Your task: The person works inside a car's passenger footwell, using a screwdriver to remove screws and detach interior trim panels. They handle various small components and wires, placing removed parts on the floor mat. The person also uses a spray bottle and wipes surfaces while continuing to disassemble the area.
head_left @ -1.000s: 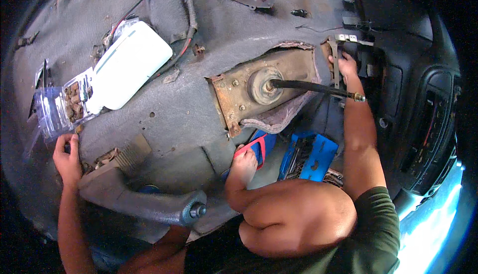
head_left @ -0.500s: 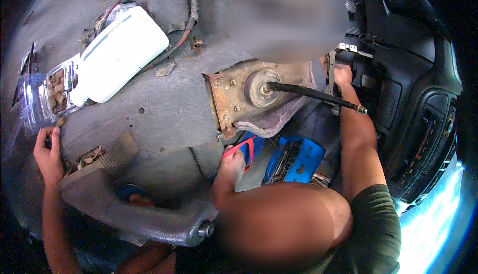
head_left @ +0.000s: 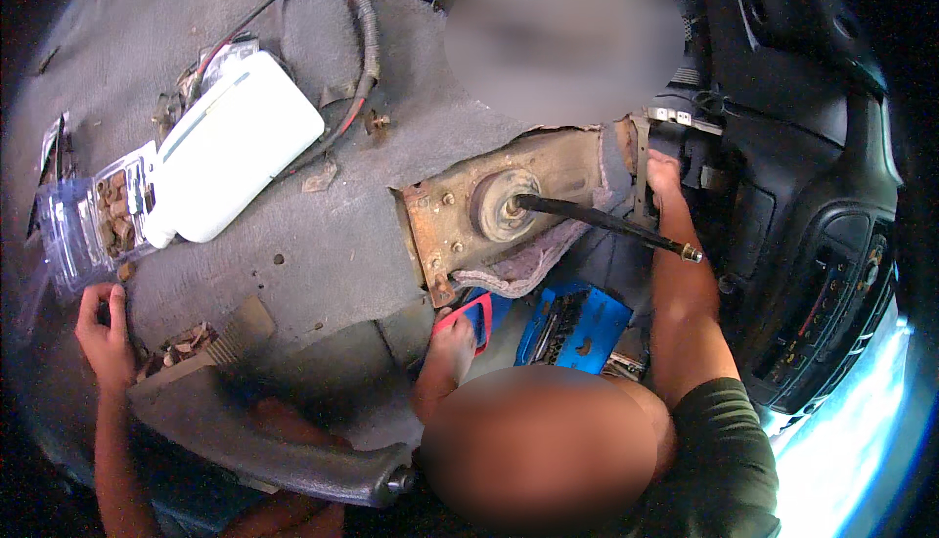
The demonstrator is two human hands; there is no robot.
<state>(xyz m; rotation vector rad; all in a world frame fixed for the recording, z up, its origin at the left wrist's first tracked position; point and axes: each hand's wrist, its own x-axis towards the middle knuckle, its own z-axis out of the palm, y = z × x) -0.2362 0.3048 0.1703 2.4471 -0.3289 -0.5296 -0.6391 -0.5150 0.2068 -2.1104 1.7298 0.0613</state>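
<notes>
My left hand (head_left: 105,335) rests on the dark surface at the left, thumb and forefinger apart, with nothing seen in it. Just beyond it lies a clear plastic package (head_left: 115,210) of small brown parts. My right arm reaches forward along the dashboard. At its end my right hand (head_left: 665,174) is beside an upright metal bracket (head_left: 641,168), its fingers mostly hidden. Near this arm, a black gear lever (head_left: 606,222) slants out of a round rubber boot (head_left: 504,205) on a rusty floor plate (head_left: 423,235).
A white plastic jug (head_left: 240,147) and a looped cable (head_left: 367,24) lie on grey carpet. A blue tool case (head_left: 592,328) stands by a foot (head_left: 450,347) in a red-strapped sandal. A handbrake lever (head_left: 293,450) crosses the lower left; the dashboard (head_left: 822,284) borders the right.
The view has shifted slightly, so the lever and jug sit a little lower and further left. My left hand stays beside the package, and my right hand stays by the bracket.
</notes>
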